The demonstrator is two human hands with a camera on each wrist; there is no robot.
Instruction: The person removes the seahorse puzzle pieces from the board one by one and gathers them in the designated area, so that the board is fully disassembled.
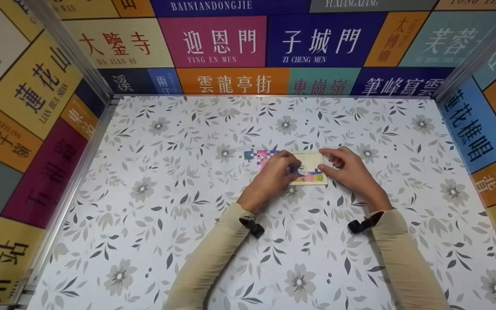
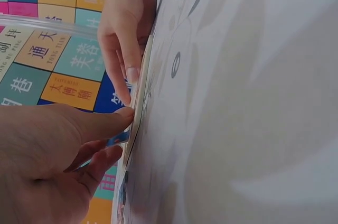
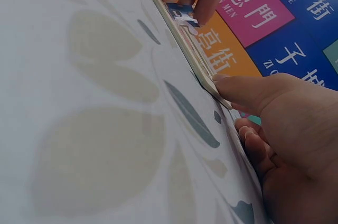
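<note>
A shallow wooden puzzle tray point(image 1: 326, 177) lies on the table between the two hands, with colourful pieces fitted along its lower side and bare wood above them. My left hand point(image 1: 271, 173) is over the tray's left part and pinches a small blue jigsaw piece point(image 3: 182, 14) between thumb and fingers, close above the board. At the tray's right edge, my right hand point(image 1: 350, 168) holds the rim, thumb on the side and index fingertip near the far corner. Its other fingers are curled. Pink and blue jigsaw pieces point(image 1: 261, 156) lie left of the tray, partly hidden behind my left hand.
The table point(image 1: 153, 241) wears a white cover with grey flowers and leaves. Panels with large printed characters point(image 1: 230, 43) enclose its back and both sides. Each wrist carries a small black camera strap point(image 1: 254, 227).
</note>
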